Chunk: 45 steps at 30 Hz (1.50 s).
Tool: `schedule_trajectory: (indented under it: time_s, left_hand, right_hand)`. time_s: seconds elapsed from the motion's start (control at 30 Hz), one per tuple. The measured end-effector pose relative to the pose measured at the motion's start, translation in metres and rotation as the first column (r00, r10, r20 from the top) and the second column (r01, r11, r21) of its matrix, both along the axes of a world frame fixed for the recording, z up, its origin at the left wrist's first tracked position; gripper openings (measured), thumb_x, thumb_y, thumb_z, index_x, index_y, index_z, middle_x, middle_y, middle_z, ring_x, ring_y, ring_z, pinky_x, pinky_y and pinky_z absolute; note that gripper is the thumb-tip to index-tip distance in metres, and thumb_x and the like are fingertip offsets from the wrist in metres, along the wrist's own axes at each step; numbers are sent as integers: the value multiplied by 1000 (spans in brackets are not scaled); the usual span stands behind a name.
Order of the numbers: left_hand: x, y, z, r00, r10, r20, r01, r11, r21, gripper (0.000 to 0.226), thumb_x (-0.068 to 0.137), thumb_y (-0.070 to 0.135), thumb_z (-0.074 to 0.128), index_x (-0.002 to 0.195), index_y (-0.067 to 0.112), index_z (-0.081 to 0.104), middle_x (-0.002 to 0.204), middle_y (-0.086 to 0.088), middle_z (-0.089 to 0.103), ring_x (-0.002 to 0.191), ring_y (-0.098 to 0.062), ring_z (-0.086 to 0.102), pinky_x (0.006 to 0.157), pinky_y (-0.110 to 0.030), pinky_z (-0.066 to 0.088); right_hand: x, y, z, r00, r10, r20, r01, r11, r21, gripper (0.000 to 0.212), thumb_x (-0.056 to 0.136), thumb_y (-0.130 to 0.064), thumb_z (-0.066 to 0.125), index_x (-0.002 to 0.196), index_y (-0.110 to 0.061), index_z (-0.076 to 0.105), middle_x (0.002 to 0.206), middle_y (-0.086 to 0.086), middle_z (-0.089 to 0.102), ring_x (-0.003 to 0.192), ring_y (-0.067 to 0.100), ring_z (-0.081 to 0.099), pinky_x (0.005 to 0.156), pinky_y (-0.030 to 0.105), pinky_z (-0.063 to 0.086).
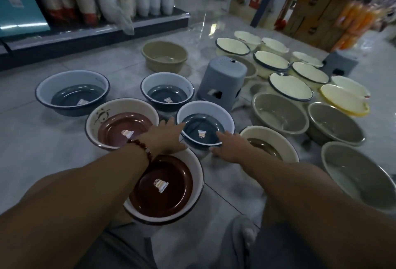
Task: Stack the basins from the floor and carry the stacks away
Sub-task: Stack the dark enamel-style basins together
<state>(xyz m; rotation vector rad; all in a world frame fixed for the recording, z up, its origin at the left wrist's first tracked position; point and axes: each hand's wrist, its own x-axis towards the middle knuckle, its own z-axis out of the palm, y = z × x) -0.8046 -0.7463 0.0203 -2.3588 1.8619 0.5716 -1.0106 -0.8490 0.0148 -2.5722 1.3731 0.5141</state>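
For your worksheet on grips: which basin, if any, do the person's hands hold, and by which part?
Both hands, left hand and right hand, reach to opposite sides of the near rim of the blue-bottomed basin; whether fingers actually grip it cannot be told.

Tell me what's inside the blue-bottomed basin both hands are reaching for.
Inside the pale basin with the dark blue bottom, only a small white label sticker shows on the base. The left hand and right hand cover its near rim, so that edge is hidden.

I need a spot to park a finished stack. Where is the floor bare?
Bare floor lies left of the brown basin, and more between the shelf and the beige basin. It is crowded on the right, around the stool and the cream basins.
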Motion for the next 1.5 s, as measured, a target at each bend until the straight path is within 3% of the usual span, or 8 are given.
schedule_trajectory:
  time_s: [0.53,0.63,0.73,0.83,0.9,1.03,1.3,1.5]
  left_hand:
    - [47,-9,-64,994,111,10,-111,993,39,79,88,59,54,154,28,21,160,-12,19,142,-35,29,112,-48,34]
    - [54,-28,-78,996,88,-13,-87,995,48,73,86,60,55,148,30,30,152,-7,33,136,-29,39,105,-49,41]
    - [66,-48,-87,996,84,-40,-79,992,102,70,87,59,55,146,30,32,145,-4,39,131,-27,44,101,-46,43]
    - [79,-63,-91,994,90,-58,-80,986,145,67,88,57,55,146,32,32,143,-3,41,128,-27,47,100,-45,44]
    - [88,-71,-92,992,103,-72,-88,979,185,62,88,56,55,142,32,37,140,-3,43,126,-27,49,99,-43,44]
    - [106,-77,-86,988,130,-81,-111,973,204,46,87,55,55,126,31,47,132,-1,48,116,-24,52,95,-45,46]
    - [125,-47,-54,978,205,-38,-191,954,229,65,90,57,52,146,29,36,144,-3,48,127,-26,50,102,-40,44]
    - [117,-9,-30,956,291,-33,-278,937,214,57,94,52,52,142,24,46,149,-1,46,129,-23,48,99,-33,41]
  right_hand:
    - [80,-104,-154,977,-210,-40,211,916,340,78,92,-53,48,154,-14,21,161,16,19,146,38,22,115,50,28]
    - [88,-122,-185,935,-354,16,321,865,385,75,86,-48,53,149,-12,30,153,17,32,137,37,38,110,45,37]
    - [91,-140,-209,576,-799,172,594,554,583,47,85,-37,56,123,-11,50,126,10,56,99,26,60,88,34,46]
    - [94,-158,-221,-3,-999,49,508,40,860,28,92,-32,57,115,-17,51,110,8,55,85,22,54,93,39,48]
    - [95,-169,-228,-184,-983,-25,386,-96,918,25,95,-30,54,111,-11,55,103,6,53,87,23,54,82,38,50]
    - [96,-194,-238,-261,-955,-141,387,-237,891,27,86,-29,63,110,-17,61,101,1,63,86,23,58,71,33,52]
    - [100,-218,-140,-273,-953,-134,415,-243,877,23,92,-13,59,71,-8,50,69,3,47,57,15,43,51,28,38]
    - [64,-197,-81,-47,-997,-68,412,-81,908,19,93,-8,55,75,-6,49,71,6,48,60,17,45,55,27,39]
